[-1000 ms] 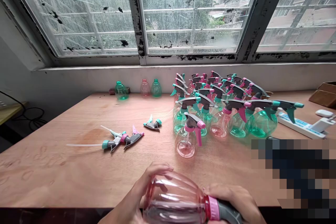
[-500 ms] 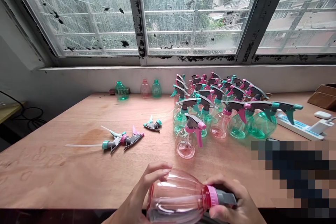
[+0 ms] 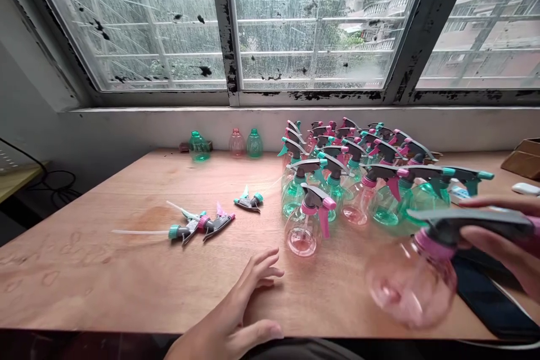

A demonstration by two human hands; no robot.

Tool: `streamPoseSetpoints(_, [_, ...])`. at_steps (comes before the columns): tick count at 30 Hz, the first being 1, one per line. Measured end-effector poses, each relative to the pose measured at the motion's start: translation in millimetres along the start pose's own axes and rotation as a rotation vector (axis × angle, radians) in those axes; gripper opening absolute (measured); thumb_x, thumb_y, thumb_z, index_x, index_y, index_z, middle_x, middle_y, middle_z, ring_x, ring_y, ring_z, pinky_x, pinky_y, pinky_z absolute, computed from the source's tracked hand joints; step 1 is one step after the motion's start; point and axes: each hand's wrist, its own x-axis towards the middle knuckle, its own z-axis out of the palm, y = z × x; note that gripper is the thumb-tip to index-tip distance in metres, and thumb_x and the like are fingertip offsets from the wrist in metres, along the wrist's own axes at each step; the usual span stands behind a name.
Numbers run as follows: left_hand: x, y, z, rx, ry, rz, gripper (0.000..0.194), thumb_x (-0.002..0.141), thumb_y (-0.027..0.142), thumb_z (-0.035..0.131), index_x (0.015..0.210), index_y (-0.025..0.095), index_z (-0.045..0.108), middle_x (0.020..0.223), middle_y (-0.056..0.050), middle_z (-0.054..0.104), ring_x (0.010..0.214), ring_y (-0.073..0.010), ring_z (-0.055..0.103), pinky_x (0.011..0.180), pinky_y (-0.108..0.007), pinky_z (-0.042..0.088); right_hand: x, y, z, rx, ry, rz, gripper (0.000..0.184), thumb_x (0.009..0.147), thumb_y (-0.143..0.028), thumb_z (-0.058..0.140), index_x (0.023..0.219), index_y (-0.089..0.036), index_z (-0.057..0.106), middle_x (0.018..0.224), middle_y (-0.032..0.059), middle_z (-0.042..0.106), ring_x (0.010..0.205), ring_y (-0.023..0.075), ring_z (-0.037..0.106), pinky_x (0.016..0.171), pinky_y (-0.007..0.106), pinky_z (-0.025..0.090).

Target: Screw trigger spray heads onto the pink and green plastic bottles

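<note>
Through the head camera I look down on a wide, pale-brown wooden table [image 3: 139,292]. Right of centre stands a crowd of translucent pink and green plastic spray bottles [image 3: 385,171]. At the right front I have a rounded, translucent pink plastic bottle [image 3: 411,287], slightly blurred; I can't tell whether it touches the wood. My right hand [image 3: 506,253] is closed around its grey-and-pink trigger head [image 3: 441,239]. My left hand [image 3: 248,292], fingers loosely spread, holds nothing. A flat black phone [image 3: 491,295] lies beside the bottle; loose grey spray heads [image 3: 211,228] lie left.
</note>
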Motion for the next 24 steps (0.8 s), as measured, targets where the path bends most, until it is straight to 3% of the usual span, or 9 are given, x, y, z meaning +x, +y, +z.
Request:
streamPoseSetpoints(2, [1,2,-1.1,0.006,-0.012,-0.004,0.073,0.098,0.035,0.071,0.160,0.046,0.034,0.172,-0.007,0.027,0.139,-0.0319,0.056,0.121,-0.053,0.043,21,-6,17,0.079,0.021,0.131,0.031,0.085,-0.057,0.078,0.106,-0.034,0.075,0.088,0.0082,0.081,0.067,0.0281,0.078,0.057,0.038,0.061])
streamPoseSetpoints(3, [2,3,-1.5,0.005,-0.017,-0.001,0.073,0.098,0.033,0.071,0.160,0.045,0.035,0.171,-0.007,0.028,0.139,-0.0316,0.056,0.121,-0.053,0.043,29,-10,28,0.132,-0.064,0.193,0.034,0.087,-0.060,0.075,0.108,-0.033,0.073,0.091,0.0094,0.081,0.071,0.0295,0.080,0.061,0.038,0.063])
streamPoseSetpoints(9, [2,0,-1.6,-0.031,-0.021,0.012,0.068,0.098,0.029,0.069,0.158,0.044,0.039,0.170,-0.008,0.032,0.137,-0.0302,0.059,0.119,-0.052,0.045,43,-21,83,0.143,-0.297,0.152,0.049,0.088,-0.067,0.072,0.112,-0.024,0.070,0.091,0.0095,0.083,0.078,0.0328,0.083,0.066,0.040,0.064])
streamPoseSetpoints(14, [1,0,-2.4,-0.068,-0.005,-0.009,0.063,0.101,0.039,0.065,0.158,0.046,0.038,0.170,-0.007,0.032,0.138,-0.0302,0.058,0.120,-0.052,0.043,39,-24,93,0.149,-0.296,0.103,0.044,0.092,-0.062,0.071,0.108,-0.021,0.070,0.086,0.0071,0.083,0.073,0.0285,0.082,0.064,0.034,0.063])
streamPoseSetpoints(19, [-1,-4,-7.6,-0.210,0.022,-0.077,0.064,0.102,0.051,0.060,0.159,0.042,0.035,0.146,-0.010,0.060,0.140,-0.0301,0.055,0.123,-0.054,0.037,33,-29,102,0.161,-0.195,0.138,0.044,0.093,-0.062,0.070,0.104,-0.020,0.070,0.078,0.0074,0.082,0.067,0.0277,0.080,0.055,0.031,0.058])
streamPoseSetpoints(24, [-1,-9,-24.4,-0.044,0.209,-0.123,0.055,0.102,0.051,0.058,0.153,0.039,0.042,0.143,-0.009,0.061,0.137,-0.0287,0.058,0.120,-0.048,0.043,24,-31,107,0.104,-0.117,0.129,0.041,0.094,-0.061,0.069,0.106,-0.021,0.068,0.075,0.0051,0.077,0.062,0.0237,0.075,0.053,0.029,0.058])
